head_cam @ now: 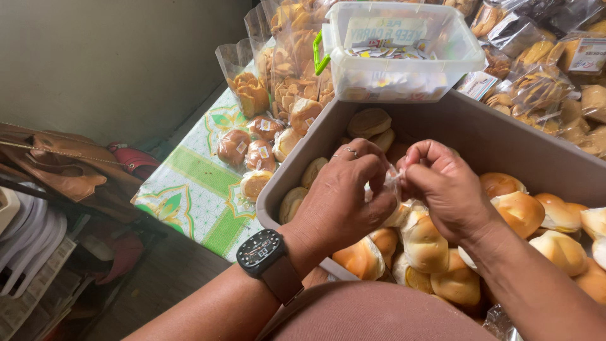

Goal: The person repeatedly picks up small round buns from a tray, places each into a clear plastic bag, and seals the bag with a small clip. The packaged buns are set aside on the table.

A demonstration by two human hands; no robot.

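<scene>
My left hand (pixel 344 199), with a ring and a black wristwatch (pixel 268 256), and my right hand (pixel 442 189) meet over a grey-brown bin (pixel 505 142) full of golden bread buns (pixel 524 211). Both hands pinch the top of a small clear plastic bag (pixel 392 180) between their fingertips. A wrapped bun (pixel 424 243) lies directly under them. What the bag holds is hidden by my fingers.
A clear plastic box (pixel 404 53) with a green latch and small stickers rests on the bin's far rim. Bags of crackers (pixel 293 69) and wrapped buns (pixel 252 148) lie on a green patterned tablecloth (pixel 189 189). Brown bags (pixel 63 164) hang at left.
</scene>
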